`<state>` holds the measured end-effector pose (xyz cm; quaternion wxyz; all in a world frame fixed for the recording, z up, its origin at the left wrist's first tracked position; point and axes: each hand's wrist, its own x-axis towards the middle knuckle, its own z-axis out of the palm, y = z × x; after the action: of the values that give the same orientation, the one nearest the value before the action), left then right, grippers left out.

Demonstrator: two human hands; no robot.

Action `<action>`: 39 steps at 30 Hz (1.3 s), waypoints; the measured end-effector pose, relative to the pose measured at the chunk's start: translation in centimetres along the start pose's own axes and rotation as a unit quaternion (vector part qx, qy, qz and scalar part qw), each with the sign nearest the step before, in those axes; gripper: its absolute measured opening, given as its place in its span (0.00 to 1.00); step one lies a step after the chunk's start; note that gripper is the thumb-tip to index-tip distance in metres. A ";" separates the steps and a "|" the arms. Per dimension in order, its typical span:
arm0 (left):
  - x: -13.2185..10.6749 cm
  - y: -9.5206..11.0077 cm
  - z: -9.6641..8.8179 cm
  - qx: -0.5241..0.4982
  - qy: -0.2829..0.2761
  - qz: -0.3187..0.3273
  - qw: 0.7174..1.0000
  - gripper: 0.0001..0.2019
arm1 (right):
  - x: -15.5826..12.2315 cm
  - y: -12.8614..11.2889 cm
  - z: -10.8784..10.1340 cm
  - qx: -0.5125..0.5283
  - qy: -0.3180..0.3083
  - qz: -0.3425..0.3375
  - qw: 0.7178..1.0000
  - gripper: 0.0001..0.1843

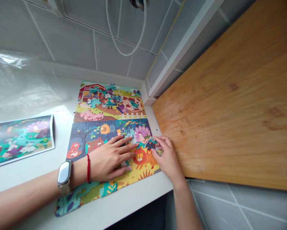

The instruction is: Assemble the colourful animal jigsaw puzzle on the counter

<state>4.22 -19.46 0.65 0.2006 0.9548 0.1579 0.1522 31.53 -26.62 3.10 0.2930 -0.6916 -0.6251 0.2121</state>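
Left hand (112, 158) lies flat, fingers spread across the animal puzzle (139, 164) on the white counter (61, 137), apparently steadying it, while right hand (167, 157) pinches a dark piece (150, 144) near its right edge, presumably for fine control.

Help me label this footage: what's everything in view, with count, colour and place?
Counter: one, white, foreground
Animal puzzle: one, multicoloured, on the counter
Farm picture: one, multicoloured, behind the animal puzzle
Loose pieces: several, mostly teal and purple, on the farm picture
Held piece: at least one, dark blue, over the animal puzzle
Printed sheet: one, multicoloured, left
Clear plastic: one, transparent, far left
Tiles: many, grey, background
Cable: one, white, top
Wooden panel: one, yellow-brown, right
Watch: one, light strap, lower left
Bracelet: one, red, beside the watch
Left hand: one, bare, flat on the animal puzzle
Right hand: one, bare, gripping the held piece
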 end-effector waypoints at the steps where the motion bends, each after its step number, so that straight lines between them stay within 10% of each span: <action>1: 0.0 0.0 0.0 0.000 0.001 -0.001 1.000 0.22 | 0.1 0.0 -0.1 0.002 -0.004 -0.005 1.000 0.24; 25: 0.2 0.3 -1.1 -0.075 0.134 -0.022 0.988 0.10 | -2.0 -3.3 2.1 0.230 0.040 0.096 0.968 0.11; 39: 0.3 -0.3 -1.0 -0.039 0.199 -0.154 0.967 0.11 | -0.3 -5.6 5.1 0.254 -0.122 0.063 0.957 0.26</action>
<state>4.04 -18.79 1.50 0.2233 0.8609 0.3337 0.3125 23.97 -25.97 3.04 0.3664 -0.6009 -0.5371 0.4649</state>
